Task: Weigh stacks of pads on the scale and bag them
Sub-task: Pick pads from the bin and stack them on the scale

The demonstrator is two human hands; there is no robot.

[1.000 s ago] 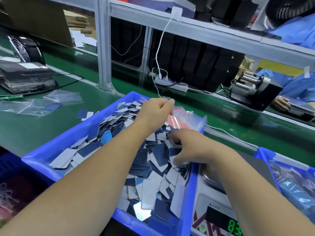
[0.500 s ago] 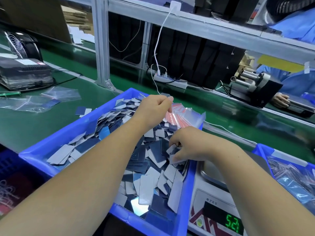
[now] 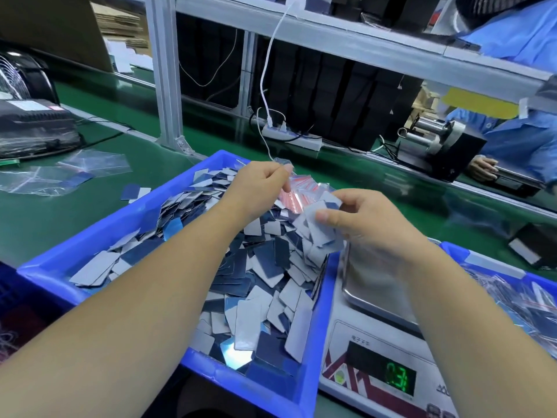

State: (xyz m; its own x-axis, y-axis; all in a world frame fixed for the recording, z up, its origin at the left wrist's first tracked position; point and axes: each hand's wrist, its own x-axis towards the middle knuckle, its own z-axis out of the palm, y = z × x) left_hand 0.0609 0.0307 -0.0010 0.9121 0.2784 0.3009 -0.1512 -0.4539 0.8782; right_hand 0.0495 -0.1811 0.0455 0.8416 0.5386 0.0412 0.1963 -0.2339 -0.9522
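Lifted clear of the blue bin (image 3: 99, 233), the right hand (image 3: 366, 220) is now pinching a pad stack (image 3: 321, 226). The left hand (image 3: 259, 184) is pinching a limp zip bag (image 3: 297, 194). Thin, slippery pads probably need edge-gripping.

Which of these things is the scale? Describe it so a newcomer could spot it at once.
Start from the big blue plastic bin of small grey and blue pads in the middle of the green bench. The scale sits against its right side, below the right hand. Nothing else nearby has a shiny steel pan and glowing green digits.
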